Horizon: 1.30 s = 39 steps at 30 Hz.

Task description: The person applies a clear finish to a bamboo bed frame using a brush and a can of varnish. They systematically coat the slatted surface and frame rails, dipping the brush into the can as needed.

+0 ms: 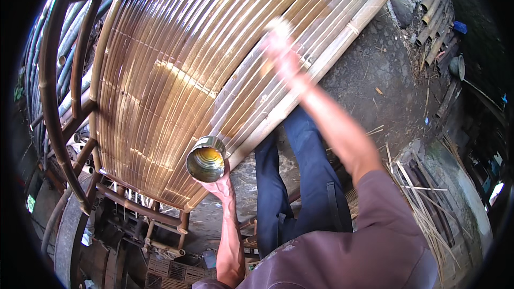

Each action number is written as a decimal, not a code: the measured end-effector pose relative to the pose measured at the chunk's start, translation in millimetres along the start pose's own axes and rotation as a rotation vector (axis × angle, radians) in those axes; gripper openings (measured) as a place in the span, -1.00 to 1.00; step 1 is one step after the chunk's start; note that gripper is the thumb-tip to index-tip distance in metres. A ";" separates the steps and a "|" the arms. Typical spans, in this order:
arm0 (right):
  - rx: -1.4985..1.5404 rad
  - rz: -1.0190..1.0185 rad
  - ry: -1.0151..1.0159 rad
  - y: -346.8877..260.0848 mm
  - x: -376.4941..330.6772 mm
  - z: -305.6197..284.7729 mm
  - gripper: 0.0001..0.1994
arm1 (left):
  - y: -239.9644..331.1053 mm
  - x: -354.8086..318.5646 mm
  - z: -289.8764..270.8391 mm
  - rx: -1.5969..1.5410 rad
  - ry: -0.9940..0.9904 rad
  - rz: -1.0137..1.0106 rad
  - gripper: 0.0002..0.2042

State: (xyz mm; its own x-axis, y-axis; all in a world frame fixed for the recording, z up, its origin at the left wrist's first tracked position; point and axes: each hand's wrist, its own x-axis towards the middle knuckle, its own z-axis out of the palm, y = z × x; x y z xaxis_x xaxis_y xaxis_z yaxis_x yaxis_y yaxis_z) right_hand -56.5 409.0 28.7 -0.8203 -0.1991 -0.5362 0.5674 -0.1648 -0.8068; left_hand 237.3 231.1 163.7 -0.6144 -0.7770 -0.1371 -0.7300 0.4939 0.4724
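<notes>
My left hand (218, 182) is wrapped round the lower side of a metal tin can (196, 164). The can is tilted so that its open mouth shows, with amber liquid inside, over the near edge of a bamboo bench (155, 83). Farther right, my right hand (281, 56) is over the slats near the front rail and smeared by motion. A pale, whitish wad (279, 25) shows at its fingers; its exact kind is blurred. Some slats look darker and glossy, while others near the front are paler and dull.
Curved bamboo armrests (51, 85) rise at the bench's left end. Bamboo poles (69, 35) lie stacked behind them, and cut lengths (431, 24) lie at the far right. Thin bamboo strips (423, 198) lean at the lower right. Bare dark ground (364, 80) runs along the bench front.
</notes>
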 end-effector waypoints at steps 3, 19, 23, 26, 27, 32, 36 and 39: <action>-0.009 0.164 -0.324 50.3 -75.2 83.1 -0.77 | 37.4 0.9 9.0 -0.019 -0.031 -0.016 -0.10; -1.121 -0.645 0.225 -27.4 34.9 -68.0 -0.85 | 30.7 4.7 4.0 0.052 0.024 -0.213 -0.03; -1.048 -0.547 -0.218 76.8 -80.4 60.1 -0.84 | -29.3 -16.0 -34.6 0.125 0.071 -0.183 -0.11; -0.915 -0.195 -0.504 138.8 -170.9 158.9 -0.80 | -67.7 -20.4 -68.2 0.040 0.101 -0.217 -0.12; -0.639 0.172 -0.547 138.2 -191.4 182.3 -0.79 | -76.7 -18.2 -78.3 -0.030 0.092 -0.259 -0.11; -0.925 -0.538 -0.512 142.4 -137.8 135.4 -0.83 | -152.3 -19.7 -121.1 -0.080 0.116 -0.255 -0.08; -0.754 -0.339 0.089 81.8 -128.6 77.6 -0.79 | -212.2 -30.5 -146.9 -0.028 0.103 -0.250 -0.06; -0.648 0.037 0.044 134.3 -194.4 137.8 -0.81 | -247.3 -42.6 -155.7 0.153 0.086 -0.094 -0.06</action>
State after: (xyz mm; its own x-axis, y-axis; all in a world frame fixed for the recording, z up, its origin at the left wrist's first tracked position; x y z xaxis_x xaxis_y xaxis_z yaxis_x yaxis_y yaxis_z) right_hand 189.2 292.5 58.8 -0.8112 -0.1514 -0.5648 0.4477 0.4604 -0.7665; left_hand 490.6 81.2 188.3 -0.5184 -0.8497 -0.0960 -0.8240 0.4663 0.3220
